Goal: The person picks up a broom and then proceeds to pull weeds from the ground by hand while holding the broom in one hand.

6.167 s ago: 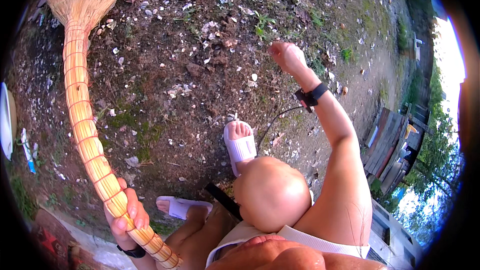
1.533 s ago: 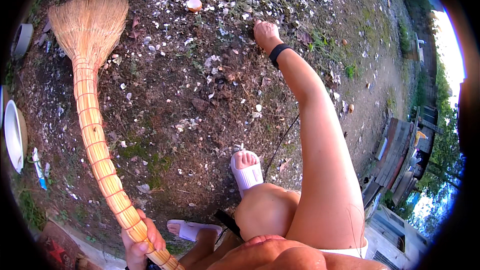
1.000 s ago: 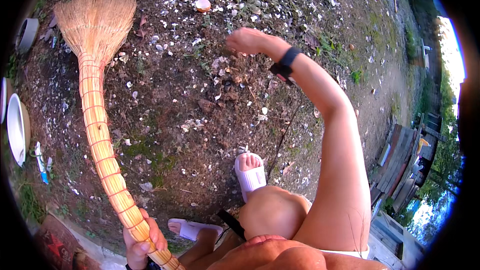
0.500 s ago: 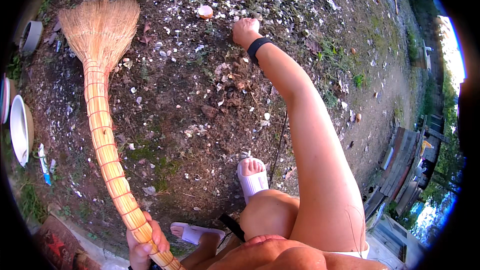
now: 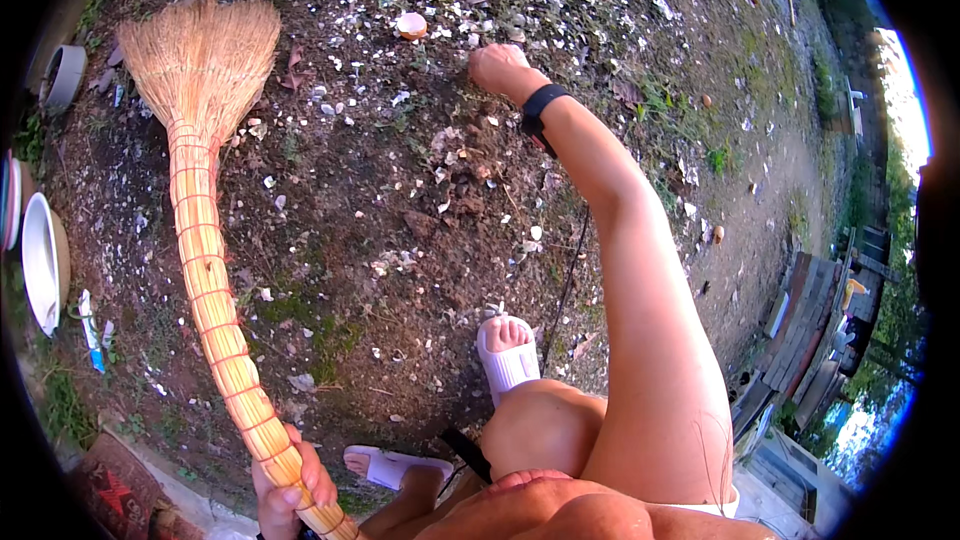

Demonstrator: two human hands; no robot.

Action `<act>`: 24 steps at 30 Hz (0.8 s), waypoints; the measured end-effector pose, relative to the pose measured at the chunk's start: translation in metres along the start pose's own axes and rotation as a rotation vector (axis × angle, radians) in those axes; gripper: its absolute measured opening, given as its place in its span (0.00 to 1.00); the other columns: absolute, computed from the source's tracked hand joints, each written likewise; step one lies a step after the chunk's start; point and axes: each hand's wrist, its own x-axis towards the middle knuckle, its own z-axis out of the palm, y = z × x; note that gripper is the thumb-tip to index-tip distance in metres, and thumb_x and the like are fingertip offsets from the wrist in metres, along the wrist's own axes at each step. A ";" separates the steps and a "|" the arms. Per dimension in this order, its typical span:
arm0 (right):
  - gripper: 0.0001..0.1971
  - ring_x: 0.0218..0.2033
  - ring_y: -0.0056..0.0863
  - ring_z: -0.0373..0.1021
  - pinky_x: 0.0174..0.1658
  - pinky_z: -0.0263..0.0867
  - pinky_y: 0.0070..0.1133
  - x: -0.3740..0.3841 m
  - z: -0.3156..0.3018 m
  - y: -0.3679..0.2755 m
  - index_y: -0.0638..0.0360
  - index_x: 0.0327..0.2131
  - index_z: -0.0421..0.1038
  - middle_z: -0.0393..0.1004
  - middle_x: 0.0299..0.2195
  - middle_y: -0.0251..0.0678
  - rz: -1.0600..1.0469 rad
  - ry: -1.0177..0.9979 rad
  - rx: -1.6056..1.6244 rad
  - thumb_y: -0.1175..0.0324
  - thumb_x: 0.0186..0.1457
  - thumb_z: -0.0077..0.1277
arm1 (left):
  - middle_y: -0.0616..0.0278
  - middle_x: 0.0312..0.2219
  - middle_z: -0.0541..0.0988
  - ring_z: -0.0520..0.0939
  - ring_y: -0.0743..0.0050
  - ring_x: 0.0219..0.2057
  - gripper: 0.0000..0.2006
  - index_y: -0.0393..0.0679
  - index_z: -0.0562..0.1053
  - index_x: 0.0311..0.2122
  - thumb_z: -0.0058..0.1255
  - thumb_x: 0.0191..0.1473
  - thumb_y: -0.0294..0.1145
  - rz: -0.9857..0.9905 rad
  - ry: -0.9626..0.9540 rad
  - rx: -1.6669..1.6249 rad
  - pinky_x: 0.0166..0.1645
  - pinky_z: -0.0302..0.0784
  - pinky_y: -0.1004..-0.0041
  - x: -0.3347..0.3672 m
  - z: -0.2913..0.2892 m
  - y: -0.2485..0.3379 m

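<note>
A straw broom (image 5: pixel 205 240) is gripped by the left hand (image 5: pixel 290 485), whose fingers are wrapped round the bound handle near its lower end; the bristle head lies far ahead of that hand on the bare, shell-strewn ground (image 5: pixel 400 200). White bowls (image 5: pixel 40 260) are seen well out to the left of it. The right hand (image 5: pixel 498 68) is stretched far forward and curled narrow at the ground; whether anything is held cannot be told. A pale shell (image 5: pixel 411 25) lies just left of and beyond it.
</note>
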 end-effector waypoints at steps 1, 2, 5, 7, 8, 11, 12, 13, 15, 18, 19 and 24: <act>0.14 0.39 0.38 0.73 0.43 0.68 0.32 -0.001 0.001 -0.003 0.54 0.38 0.75 0.76 0.38 0.43 -0.110 -0.050 0.095 0.61 0.54 0.42 | 0.61 0.24 0.68 0.73 0.70 0.18 0.33 0.40 0.54 0.53 0.60 0.44 0.29 0.001 0.002 0.006 0.23 0.74 0.70 -0.002 -0.001 0.000; 0.15 0.40 0.38 0.73 0.45 0.67 0.32 -0.008 -0.009 -0.020 0.54 0.41 0.74 0.76 0.39 0.44 -0.175 -0.098 0.215 0.59 0.55 0.43 | 0.61 0.24 0.68 0.73 0.70 0.18 0.33 0.40 0.54 0.53 0.60 0.44 0.29 0.003 0.014 0.005 0.23 0.74 0.70 -0.003 -0.002 0.000; 0.18 0.42 0.42 0.71 0.47 0.67 0.34 -0.007 -0.019 -0.038 0.55 0.46 0.71 0.75 0.40 0.43 -0.380 -0.157 0.461 0.56 0.58 0.41 | 0.60 0.24 0.68 0.74 0.70 0.20 0.33 0.40 0.54 0.53 0.59 0.45 0.29 0.009 -0.004 0.017 0.24 0.74 0.70 -0.004 -0.003 0.001; 0.14 0.40 0.42 0.72 0.43 0.69 0.33 0.011 -0.034 -0.027 0.59 0.43 0.69 0.74 0.38 0.49 -0.150 -0.020 0.208 0.62 0.58 0.41 | 0.60 0.24 0.68 0.74 0.69 0.20 0.33 0.40 0.54 0.53 0.59 0.45 0.29 -0.006 -0.023 0.012 0.24 0.74 0.69 -0.004 -0.005 0.002; 0.13 0.39 0.41 0.73 0.42 0.70 0.32 0.021 -0.042 -0.020 0.60 0.42 0.69 0.73 0.38 0.51 0.011 0.064 0.125 0.65 0.58 0.41 | 0.60 0.24 0.68 0.74 0.69 0.20 0.33 0.40 0.54 0.53 0.59 0.45 0.29 -0.003 -0.029 0.013 0.24 0.74 0.69 -0.003 -0.006 0.003; 0.14 0.38 0.38 0.73 0.40 0.69 0.31 0.044 -0.017 0.005 0.58 0.45 0.64 0.70 0.43 0.43 0.112 0.275 -0.104 0.68 0.53 0.43 | 0.59 0.24 0.68 0.73 0.69 0.20 0.33 0.40 0.54 0.53 0.59 0.43 0.28 -0.001 -0.039 0.013 0.23 0.72 0.70 -0.002 -0.010 0.004; 0.17 0.39 0.40 0.73 0.41 0.68 0.33 0.052 -0.011 0.010 0.59 0.46 0.61 0.70 0.43 0.42 0.192 0.213 -0.124 0.67 0.52 0.43 | 0.58 0.24 0.68 0.72 0.69 0.19 0.34 0.40 0.54 0.53 0.60 0.43 0.27 -0.012 -0.050 -0.005 0.23 0.71 0.71 -0.003 -0.012 0.005; 0.17 0.39 0.40 0.73 0.41 0.68 0.33 0.056 -0.006 0.009 0.59 0.46 0.61 0.70 0.43 0.42 0.188 0.215 -0.123 0.67 0.52 0.43 | 0.57 0.24 0.69 0.71 0.68 0.19 0.34 0.39 0.54 0.53 0.60 0.42 0.26 -0.022 -0.058 -0.026 0.22 0.70 0.71 -0.004 -0.014 0.004; 0.15 0.41 0.35 0.73 0.42 0.68 0.31 0.065 0.000 0.010 0.59 0.44 0.67 0.73 0.43 0.39 0.396 0.292 -0.048 0.66 0.53 0.44 | 0.56 0.23 0.69 0.71 0.68 0.19 0.35 0.39 0.54 0.53 0.60 0.41 0.26 -0.013 -0.062 -0.026 0.22 0.70 0.72 -0.002 -0.017 0.003; 0.12 0.42 0.33 0.73 0.42 0.68 0.29 0.072 0.001 0.022 0.56 0.38 0.75 0.76 0.41 0.36 0.331 -0.002 -0.094 0.65 0.53 0.43 | 0.55 0.23 0.69 0.71 0.68 0.19 0.35 0.39 0.54 0.53 0.61 0.41 0.26 -0.012 -0.052 -0.017 0.23 0.69 0.72 -0.003 -0.018 0.001; 0.12 0.42 0.32 0.74 0.41 0.68 0.27 0.070 -0.001 0.020 0.53 0.33 0.78 0.78 0.37 0.35 0.309 0.018 -0.101 0.65 0.53 0.43 | 0.54 0.23 0.69 0.71 0.67 0.19 0.35 0.39 0.54 0.53 0.61 0.41 0.26 -0.008 -0.043 -0.003 0.23 0.70 0.71 -0.004 -0.019 0.001; 0.12 0.40 0.31 0.75 0.39 0.70 0.28 0.050 -0.027 0.021 0.52 0.35 0.78 0.78 0.38 0.35 0.092 0.029 -0.192 0.64 0.55 0.44 | 0.52 0.24 0.69 0.73 0.64 0.21 0.34 0.40 0.53 0.53 0.61 0.43 0.26 -0.020 -0.105 -0.053 0.25 0.71 0.69 -0.007 -0.035 0.000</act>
